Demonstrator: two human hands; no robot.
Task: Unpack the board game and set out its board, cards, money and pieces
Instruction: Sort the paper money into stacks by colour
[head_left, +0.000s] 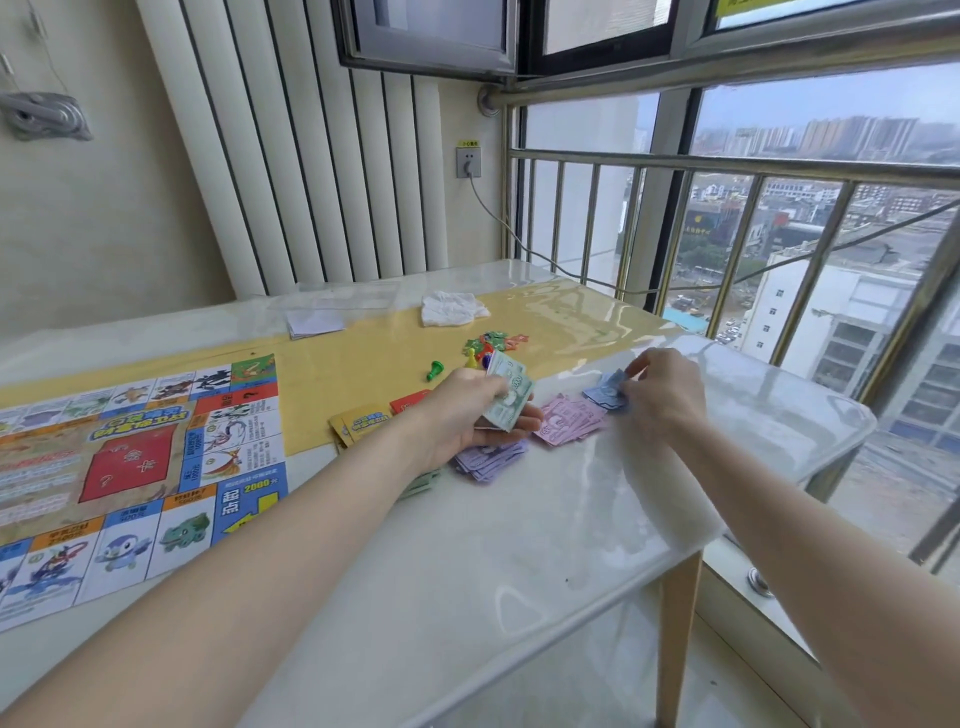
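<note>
The colourful game board (130, 467) lies flat on the left of the table. My left hand (467, 410) grips a stack of green play money (511, 389) above a purple note pile (488, 460). My right hand (662, 389) pinches blue notes (605, 392) down at their pile. Pink notes (571, 418) lie between my hands. More green notes (421, 480) peek out under my left forearm. Yellow cards (361, 421) and red cards (408, 401) sit beside the board. A green pawn (435, 370) and other coloured pieces (493, 343) lie further back.
A crumpled white cloth (452, 307), a folded white paper (314, 322) and a clear plastic bag (353, 293) lie at the back of the table (467, 571). The table's right edge runs along a metal railing (727, 166) at the window.
</note>
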